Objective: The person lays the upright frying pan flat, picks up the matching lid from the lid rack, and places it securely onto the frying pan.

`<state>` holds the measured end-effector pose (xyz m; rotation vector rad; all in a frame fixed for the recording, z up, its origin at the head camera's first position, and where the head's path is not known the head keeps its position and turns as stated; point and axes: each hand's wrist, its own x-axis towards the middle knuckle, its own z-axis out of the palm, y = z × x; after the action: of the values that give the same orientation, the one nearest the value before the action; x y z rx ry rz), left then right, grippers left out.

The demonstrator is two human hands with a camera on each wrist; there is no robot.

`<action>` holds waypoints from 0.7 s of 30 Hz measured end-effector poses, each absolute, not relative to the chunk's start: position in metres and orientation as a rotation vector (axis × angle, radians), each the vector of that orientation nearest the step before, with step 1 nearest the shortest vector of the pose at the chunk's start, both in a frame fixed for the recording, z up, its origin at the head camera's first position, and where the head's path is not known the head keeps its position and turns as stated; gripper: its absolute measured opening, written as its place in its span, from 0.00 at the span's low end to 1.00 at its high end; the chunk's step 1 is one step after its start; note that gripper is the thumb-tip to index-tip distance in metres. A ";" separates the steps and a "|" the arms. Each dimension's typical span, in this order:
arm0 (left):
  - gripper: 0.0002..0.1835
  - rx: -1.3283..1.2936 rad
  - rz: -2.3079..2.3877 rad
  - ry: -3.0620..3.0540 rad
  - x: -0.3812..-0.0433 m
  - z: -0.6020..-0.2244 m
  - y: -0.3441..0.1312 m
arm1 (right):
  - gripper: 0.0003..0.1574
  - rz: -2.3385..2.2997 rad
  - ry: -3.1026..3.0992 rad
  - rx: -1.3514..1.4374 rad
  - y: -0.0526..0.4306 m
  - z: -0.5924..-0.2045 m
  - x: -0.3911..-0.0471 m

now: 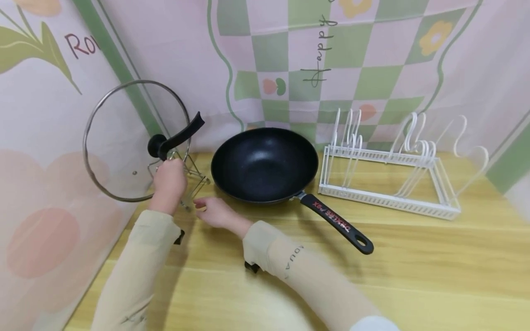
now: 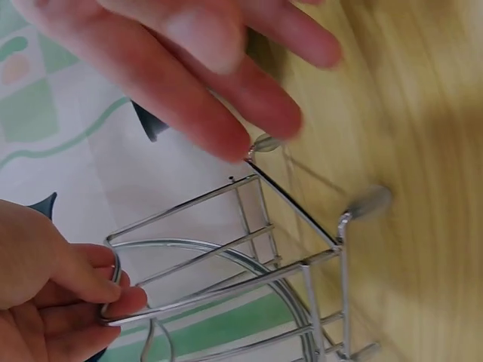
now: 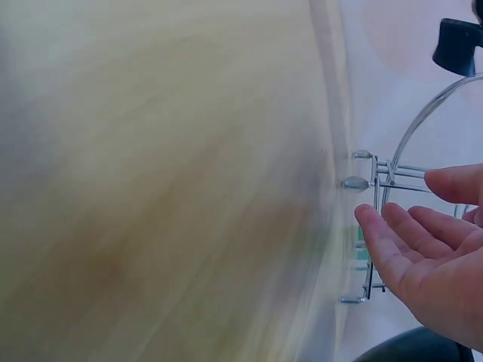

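My left hand (image 1: 169, 181) pinches the upper end of a small metal wire rack (image 2: 219, 289) between thumb and fingers. A round glass lid (image 1: 120, 142) with a steel rim stands upright in that rack. Its black knob and upright handle (image 1: 182, 135) are just above the left hand in the head view. The right hand (image 1: 215, 212) is low beside the rack's feet, fingers extended and holding nothing, as the right wrist view shows. Just right of the hands, a black wok (image 1: 265, 165) sits on the table, its long black handle pointing toward the front right.
A white rack (image 1: 389, 201) with several curved wire dividers stands on the right of the wood-grain table (image 1: 414, 262). A patterned cloth curtain (image 1: 269, 55) hangs behind and along the left side, close to the lid.
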<state>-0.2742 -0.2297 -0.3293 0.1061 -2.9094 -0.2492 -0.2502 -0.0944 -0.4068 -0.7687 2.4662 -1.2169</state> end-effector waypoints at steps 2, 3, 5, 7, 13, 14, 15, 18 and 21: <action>0.08 0.087 -0.205 -2.906 -0.276 -0.329 -0.229 | 0.28 -1.247 2.453 -0.772 -0.100 -0.408 -0.251; 0.07 0.080 -0.188 -2.904 -0.276 -0.330 -0.229 | 0.28 -1.252 2.454 -0.773 -0.102 -0.409 -0.252; 0.07 0.086 -0.157 -2.902 -0.277 -0.329 -0.228 | 0.28 -1.256 2.446 -0.765 -0.107 -0.410 -0.253; 0.07 0.100 -0.139 -2.905 -0.279 -0.328 -0.228 | 0.27 -1.255 2.440 -0.754 -0.110 -0.411 -0.255; 0.06 0.114 -0.179 -2.884 -0.283 -0.323 -0.226 | 0.29 -1.260 2.467 -0.751 -0.116 -0.412 -0.264; 0.06 0.117 -0.182 -2.881 -0.283 -0.322 -0.227 | 0.30 -1.246 2.479 -0.767 -0.117 -0.411 -0.265; 0.06 0.121 -0.181 -2.882 -0.284 -0.322 -0.227 | 0.31 -1.230 2.490 -0.786 -0.118 -0.411 -0.267; 0.07 0.134 -0.185 -2.885 -0.284 -0.321 -0.228 | 0.35 -1.191 2.503 -0.831 -0.122 -0.413 -0.269; 0.07 0.151 -0.187 -2.900 -0.285 -0.321 -0.227 | 0.40 -1.173 2.494 -0.866 -0.126 -0.414 -0.271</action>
<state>-0.2847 -0.2267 -0.3215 0.1506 -2.8999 -0.1872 -0.2708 -0.1261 -0.4137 -0.8659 2.4943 -1.1735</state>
